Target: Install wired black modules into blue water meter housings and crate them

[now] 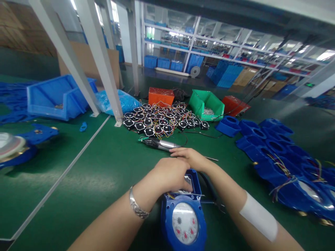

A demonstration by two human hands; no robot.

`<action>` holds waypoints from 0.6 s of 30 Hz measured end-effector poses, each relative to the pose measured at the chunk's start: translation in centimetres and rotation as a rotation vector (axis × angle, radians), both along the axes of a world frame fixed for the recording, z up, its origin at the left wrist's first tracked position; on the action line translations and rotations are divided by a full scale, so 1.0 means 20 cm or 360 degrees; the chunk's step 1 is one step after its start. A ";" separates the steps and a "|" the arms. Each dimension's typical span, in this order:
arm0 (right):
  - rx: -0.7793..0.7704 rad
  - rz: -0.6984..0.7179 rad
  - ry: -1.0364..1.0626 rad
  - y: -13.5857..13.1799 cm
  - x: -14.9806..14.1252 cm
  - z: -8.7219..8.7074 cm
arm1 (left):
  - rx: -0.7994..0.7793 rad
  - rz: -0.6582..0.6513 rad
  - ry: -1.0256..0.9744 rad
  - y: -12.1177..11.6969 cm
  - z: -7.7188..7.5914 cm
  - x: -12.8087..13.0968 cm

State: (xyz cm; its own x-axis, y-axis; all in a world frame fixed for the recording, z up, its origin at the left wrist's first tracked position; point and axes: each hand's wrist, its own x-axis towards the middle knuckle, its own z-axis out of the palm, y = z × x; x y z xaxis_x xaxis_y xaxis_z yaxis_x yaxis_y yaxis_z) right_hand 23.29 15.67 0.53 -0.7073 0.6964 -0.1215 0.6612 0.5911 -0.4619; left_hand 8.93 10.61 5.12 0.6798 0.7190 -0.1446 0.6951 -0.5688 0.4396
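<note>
A blue water meter lies in front of me, its round white dial with small red pointers facing up. Above the dial is an open rectangular compartment, with part of a white-edged piece and some wires inside. My left hand is curled over this compartment, thumb down inside; what its fingertips grip is hidden. My right hand reaches across at the compartment's far edge, fingers stretched out beside the left hand. Just beyond its fingertips lies a silver and black electric screwdriver; I cannot tell whether they touch.
Black modules with coloured wires are heaped on the green tabletop. Behind stand an orange box and a green bin. Blue meter housings crowd the right. At left are a blue bin, white posts and another meter.
</note>
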 end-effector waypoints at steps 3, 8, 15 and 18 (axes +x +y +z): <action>0.0144 -0.0017 -0.0015 0.06 -0.07 -0.01 | -0.0015 0.0051 0.0034 -0.01 -0.01 -0.01; 0.0200 -0.0102 -0.0119 0.15 -0.15 -0.03 | 0.0000 0.0103 0.0025 -0.02 -0.03 -0.03; 0.0211 -0.0242 -0.0139 0.19 -0.18 -0.04 | -0.0049 0.0099 -0.0026 -0.02 -0.04 -0.06; 0.0385 -0.0427 -0.0020 0.14 -0.13 0.19 | -0.0080 0.0047 -0.0033 -0.01 -0.03 -0.06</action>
State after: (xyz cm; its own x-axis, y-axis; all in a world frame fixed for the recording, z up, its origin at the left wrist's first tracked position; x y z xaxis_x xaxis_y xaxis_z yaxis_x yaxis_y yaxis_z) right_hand 20.73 18.43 4.36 -0.4951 0.8666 0.0623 0.8123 0.4872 -0.3207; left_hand 7.64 10.36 4.56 0.6615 0.7310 -0.1673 0.7017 -0.5248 0.4818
